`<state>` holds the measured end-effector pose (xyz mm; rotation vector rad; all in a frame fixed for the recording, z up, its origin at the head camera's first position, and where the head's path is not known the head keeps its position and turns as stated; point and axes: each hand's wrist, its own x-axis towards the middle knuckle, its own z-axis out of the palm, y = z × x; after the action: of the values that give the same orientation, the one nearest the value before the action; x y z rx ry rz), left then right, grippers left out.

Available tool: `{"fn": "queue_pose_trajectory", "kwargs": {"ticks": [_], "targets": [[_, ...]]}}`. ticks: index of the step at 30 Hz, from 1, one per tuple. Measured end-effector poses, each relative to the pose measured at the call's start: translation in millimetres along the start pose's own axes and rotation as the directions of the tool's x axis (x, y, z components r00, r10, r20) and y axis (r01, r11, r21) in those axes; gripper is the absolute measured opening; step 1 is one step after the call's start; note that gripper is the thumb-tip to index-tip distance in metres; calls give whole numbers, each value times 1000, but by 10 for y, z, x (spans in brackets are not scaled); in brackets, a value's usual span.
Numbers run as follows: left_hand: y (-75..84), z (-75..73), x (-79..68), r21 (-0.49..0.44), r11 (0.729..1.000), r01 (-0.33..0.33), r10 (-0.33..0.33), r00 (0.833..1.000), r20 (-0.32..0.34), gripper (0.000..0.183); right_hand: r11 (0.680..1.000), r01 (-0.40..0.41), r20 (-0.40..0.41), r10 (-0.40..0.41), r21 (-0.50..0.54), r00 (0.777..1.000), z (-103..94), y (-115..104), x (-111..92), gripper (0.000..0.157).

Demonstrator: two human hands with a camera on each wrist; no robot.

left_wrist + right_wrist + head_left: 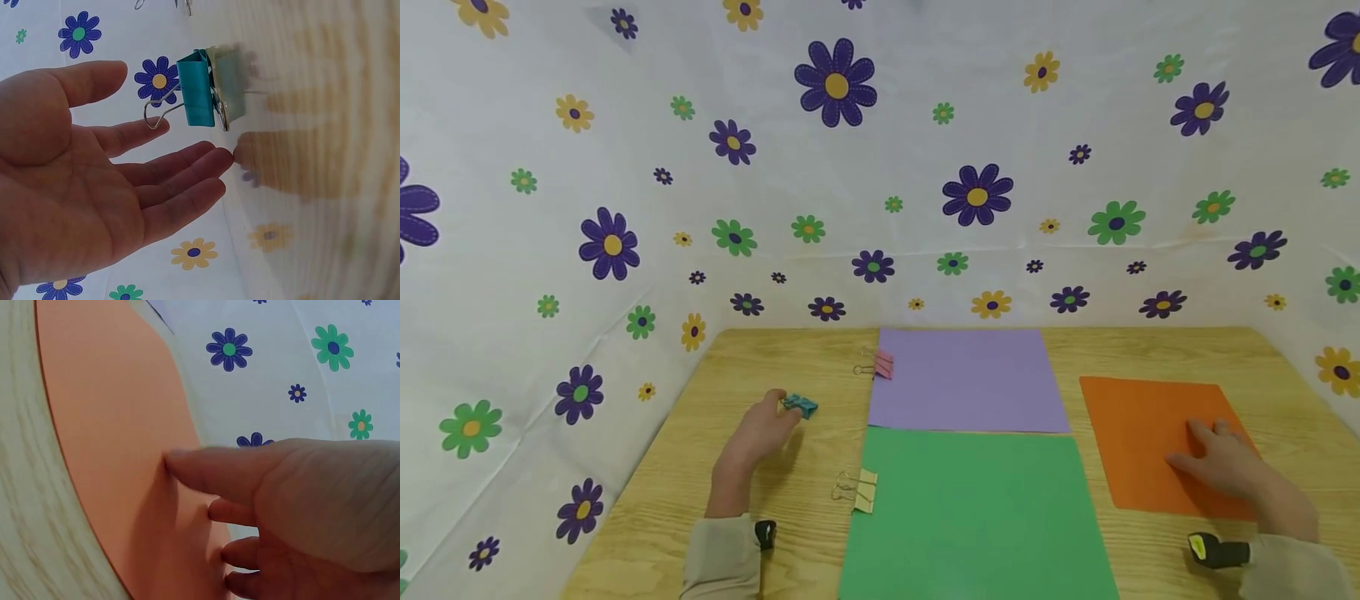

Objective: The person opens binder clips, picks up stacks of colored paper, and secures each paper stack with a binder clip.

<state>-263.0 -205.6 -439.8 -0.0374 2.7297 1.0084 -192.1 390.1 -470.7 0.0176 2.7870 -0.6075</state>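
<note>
My left hand [766, 429] reaches toward a teal binder clip [801, 406] on the left side of the table. In the left wrist view the thumb stands apart from the extended fingers, and the index fingertip overlaps a wire handle of the teal clip [196, 92]. The palm holds nothing. On the right, my right hand [1221, 460] is over an orange sheet [1138, 433]. Its thumb and fingertips come down at the orange surface [119, 412], fingers loosely bent and spread, as the right wrist view shows.
A purple sheet [966, 379] lies behind a green sheet [977, 517] mid-table. A pink binder clip [883, 364] sits on the purple sheet's left edge, a yellow binder clip [865, 492] on the green one's. Flowered white cloth [910, 150] rises behind the wooden table [647, 508].
</note>
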Motion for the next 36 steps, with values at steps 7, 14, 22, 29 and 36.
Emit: {"fn": "queue_pose_trajectory", "kwargs": {"ticks": [7,14,22,29,36], "targets": [[10,0,-8,-11,1000,-4,4,1000,-7,60,1000,-12,17,12,11,1000,1,-46,-21,95],[40,5,-9,14,999,-33,33,999,7,58,1000,-6,14,6,22,1000,11,-44,-23,96],[19,29,-4,31,998,-54,53,998,18,54,1000,-6,10,6,13,1000,23,-34,-11,97],[37,17,-17,24,999,-38,37,999,17,52,1000,-20,20,20,13,1000,28,-47,-5,98],[18,1,-22,17,999,-29,29,1000,-1,50,1000,-18,17,18,10,1000,27,-55,2,97]]}}
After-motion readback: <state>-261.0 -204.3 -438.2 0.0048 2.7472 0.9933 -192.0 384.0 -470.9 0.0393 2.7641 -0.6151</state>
